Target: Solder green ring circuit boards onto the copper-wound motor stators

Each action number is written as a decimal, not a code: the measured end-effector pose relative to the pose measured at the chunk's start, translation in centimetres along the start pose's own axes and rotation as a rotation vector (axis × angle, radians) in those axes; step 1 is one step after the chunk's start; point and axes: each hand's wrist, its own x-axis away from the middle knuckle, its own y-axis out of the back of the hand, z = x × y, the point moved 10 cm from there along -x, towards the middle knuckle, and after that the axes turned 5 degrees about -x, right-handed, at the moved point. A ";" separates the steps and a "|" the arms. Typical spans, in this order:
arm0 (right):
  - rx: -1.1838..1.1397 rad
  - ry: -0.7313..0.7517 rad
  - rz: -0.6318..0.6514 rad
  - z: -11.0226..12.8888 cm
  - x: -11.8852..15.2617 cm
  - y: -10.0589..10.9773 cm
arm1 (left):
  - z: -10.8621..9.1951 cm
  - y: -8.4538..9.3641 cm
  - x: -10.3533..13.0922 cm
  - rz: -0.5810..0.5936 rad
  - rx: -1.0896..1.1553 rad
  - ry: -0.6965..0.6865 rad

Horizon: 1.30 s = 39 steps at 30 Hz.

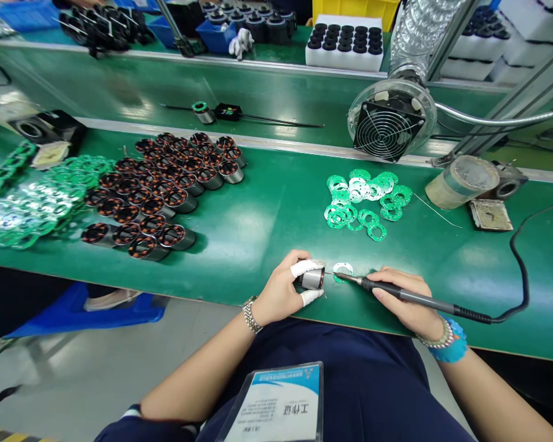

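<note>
My left hand [283, 288], with white covers on two fingertips, grips a silver motor stator [311, 279] lying on its side near the front edge of the green bench. Its copper-wound end faces right. In my right hand [408, 299] is a black soldering iron [399, 292], its tip pointing left. The tip is over a single ring-shaped circuit board [343, 268] just right of the stator; whether it touches the board cannot be made out. A thin wire end shows between stator and tip.
Many stators [152, 184] stand left on the bench [276, 202], beside stacked green boards [41, 202]. Loose ring boards [359, 190] lie ahead right. A fan [383, 130] hangs behind them. Right are a jar [463, 181], an iron stand [509, 179] and the iron's cord [520, 258].
</note>
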 end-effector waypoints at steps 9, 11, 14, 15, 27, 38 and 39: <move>-0.001 0.002 0.008 -0.1 0.1 0.0 | 0.1 0.0 -0.1 -0.001 0.006 0.001; -0.008 0.006 -0.001 -0.1 0.0 0.1 | 0.1 0.0 0.0 -0.006 0.010 -0.002; -0.014 0.019 0.007 0.1 0.0 0.0 | 0.0 0.0 0.0 -0.011 0.012 -0.008; -0.014 0.021 0.013 0.2 0.0 -0.1 | 0.0 0.0 0.0 -0.011 0.011 -0.009; -0.079 0.061 -0.021 0.4 0.2 0.4 | 0.1 0.0 0.0 -0.016 0.004 -0.011; -0.001 0.054 -0.101 0.1 0.4 1.1 | 0.1 0.0 0.0 -0.023 -0.001 -0.028; 0.011 0.065 -0.115 0.1 0.6 1.2 | 0.1 -0.1 0.0 -0.020 0.000 -0.027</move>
